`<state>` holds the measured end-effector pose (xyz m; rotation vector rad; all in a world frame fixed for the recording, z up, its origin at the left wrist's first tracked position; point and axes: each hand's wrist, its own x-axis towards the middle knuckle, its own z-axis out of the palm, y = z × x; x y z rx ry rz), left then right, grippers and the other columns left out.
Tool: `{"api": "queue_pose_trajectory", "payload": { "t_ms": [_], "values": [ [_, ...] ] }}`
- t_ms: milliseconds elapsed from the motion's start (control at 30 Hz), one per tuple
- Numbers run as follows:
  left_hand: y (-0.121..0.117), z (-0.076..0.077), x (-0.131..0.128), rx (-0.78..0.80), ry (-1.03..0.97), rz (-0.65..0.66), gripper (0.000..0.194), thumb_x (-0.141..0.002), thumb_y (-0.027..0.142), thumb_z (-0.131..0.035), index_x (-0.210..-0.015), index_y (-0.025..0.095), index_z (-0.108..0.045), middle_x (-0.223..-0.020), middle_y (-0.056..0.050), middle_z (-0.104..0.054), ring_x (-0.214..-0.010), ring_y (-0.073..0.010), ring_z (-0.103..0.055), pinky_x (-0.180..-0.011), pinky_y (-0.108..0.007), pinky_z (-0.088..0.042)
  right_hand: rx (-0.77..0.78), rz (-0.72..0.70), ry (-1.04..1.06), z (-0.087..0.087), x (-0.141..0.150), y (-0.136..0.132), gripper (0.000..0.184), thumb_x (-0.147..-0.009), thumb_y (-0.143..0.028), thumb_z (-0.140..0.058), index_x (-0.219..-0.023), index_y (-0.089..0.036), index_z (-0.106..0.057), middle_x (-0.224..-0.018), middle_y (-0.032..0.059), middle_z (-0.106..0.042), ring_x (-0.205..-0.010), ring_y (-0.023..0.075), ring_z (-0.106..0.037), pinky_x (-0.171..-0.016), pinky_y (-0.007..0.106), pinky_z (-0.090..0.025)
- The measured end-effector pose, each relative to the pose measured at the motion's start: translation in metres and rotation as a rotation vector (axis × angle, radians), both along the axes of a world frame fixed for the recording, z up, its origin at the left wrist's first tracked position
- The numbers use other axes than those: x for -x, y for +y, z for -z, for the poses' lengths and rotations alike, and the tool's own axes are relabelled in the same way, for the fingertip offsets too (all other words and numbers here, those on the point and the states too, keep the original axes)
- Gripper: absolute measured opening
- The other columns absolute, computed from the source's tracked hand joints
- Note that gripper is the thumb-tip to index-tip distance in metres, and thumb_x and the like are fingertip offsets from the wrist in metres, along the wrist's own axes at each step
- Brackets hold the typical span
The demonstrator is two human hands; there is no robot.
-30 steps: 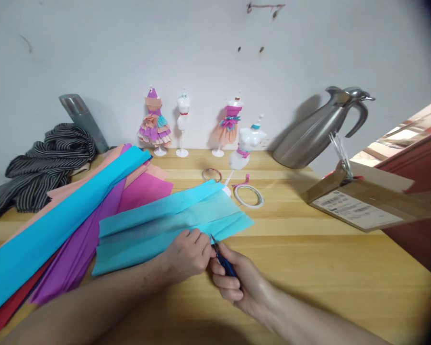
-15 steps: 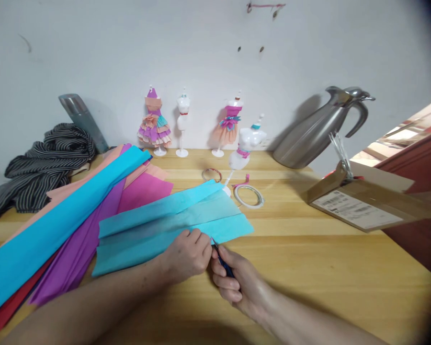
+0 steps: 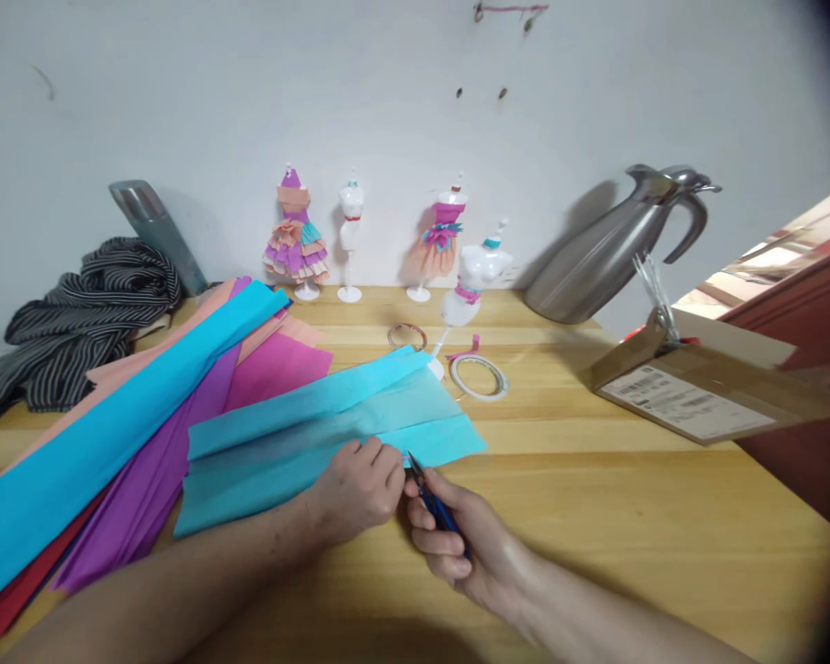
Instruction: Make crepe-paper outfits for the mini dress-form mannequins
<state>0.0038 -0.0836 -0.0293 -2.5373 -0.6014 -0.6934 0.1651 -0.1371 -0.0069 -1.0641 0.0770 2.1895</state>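
Observation:
A folded sheet of light blue crepe paper (image 3: 304,429) lies across the wooden table (image 3: 595,480). My left hand (image 3: 358,487) is closed, pinching the paper's near edge. My right hand (image 3: 460,539) is closed round small blue-handled scissors (image 3: 429,498), whose tips touch the paper's edge just right of my left fingers. The two hands nearly touch.
Long folded sheets of blue (image 3: 111,433), purple (image 3: 159,461), pink and peach paper lie at left. Several small mannequins (image 3: 297,235) stand by the wall, with tape rolls (image 3: 480,376), a steel jug (image 3: 609,249), a cardboard box (image 3: 698,387), striped cloth (image 3: 76,318) and a metal flask (image 3: 153,231).
Almost nothing has moved. The scissor tips have shifted slightly along the paper's edge, and my left fingers have adjusted their pinch.

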Motion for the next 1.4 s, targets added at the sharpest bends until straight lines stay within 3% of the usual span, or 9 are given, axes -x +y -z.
{"api": "queue_pose_trajectory", "payload": {
  "t_ms": [433,633,967,1133,1400],
  "values": [
    [-0.004,-0.002,0.0,0.007,-0.016,0.055,0.011,-0.091,0.018,-0.047,-0.081,0.014,-0.051,-0.064,-0.001,-0.05,-0.061,-0.0159,-0.048,-0.052,-0.033,-0.026,0.015,-0.009,0.024,0.001,0.005,0.002,0.042,-0.098,-0.044,-0.033,-0.07,-0.016,-0.047,-0.05,-0.0059,-0.039,-0.035,0.0022,-0.017,-0.033,0.012,-0.011],
    [-0.002,-0.002,0.001,-0.004,-0.036,0.069,0.012,-0.091,0.018,-0.048,-0.08,0.014,-0.051,-0.064,-0.001,-0.05,-0.06,-0.0157,-0.048,-0.052,-0.033,-0.025,-0.065,-0.023,0.015,0.007,0.007,0.005,0.04,-0.092,-0.047,-0.047,-0.066,-0.016,-0.046,-0.048,-0.007,-0.037,-0.036,0.002,-0.017,-0.034,0.013,-0.013],
    [-0.003,-0.004,0.001,-0.013,-0.03,0.073,0.011,-0.091,0.017,-0.045,-0.084,0.013,-0.051,-0.065,-0.001,-0.05,-0.06,-0.0155,-0.048,-0.053,-0.032,-0.025,-0.019,0.062,-0.074,0.002,0.013,0.006,0.034,-0.092,-0.042,-0.048,-0.07,-0.017,-0.045,-0.05,-0.0076,-0.037,-0.034,0.0015,-0.017,-0.033,0.013,-0.01],
    [-0.003,-0.006,0.001,-0.011,-0.051,0.079,0.012,-0.091,0.017,-0.045,-0.084,0.012,-0.053,-0.064,-0.002,-0.051,-0.06,-0.0155,-0.047,-0.053,-0.032,-0.025,-0.021,0.084,-0.128,0.001,0.015,0.006,0.03,-0.093,-0.038,-0.047,-0.071,-0.017,-0.044,-0.05,-0.0074,-0.037,-0.034,0.0014,-0.018,-0.032,0.013,-0.009],
    [-0.002,-0.008,0.001,-0.017,-0.094,0.054,0.012,-0.09,0.016,-0.046,-0.086,0.011,-0.056,-0.063,-0.002,-0.051,-0.059,-0.0162,-0.047,-0.051,-0.033,-0.024,-0.002,0.066,-0.039,0.001,0.011,0.003,0.038,-0.098,-0.041,-0.035,-0.073,-0.016,-0.048,-0.052,-0.0054,-0.04,-0.034,0.002,-0.02,-0.033,0.013,-0.009]
  ]
}}
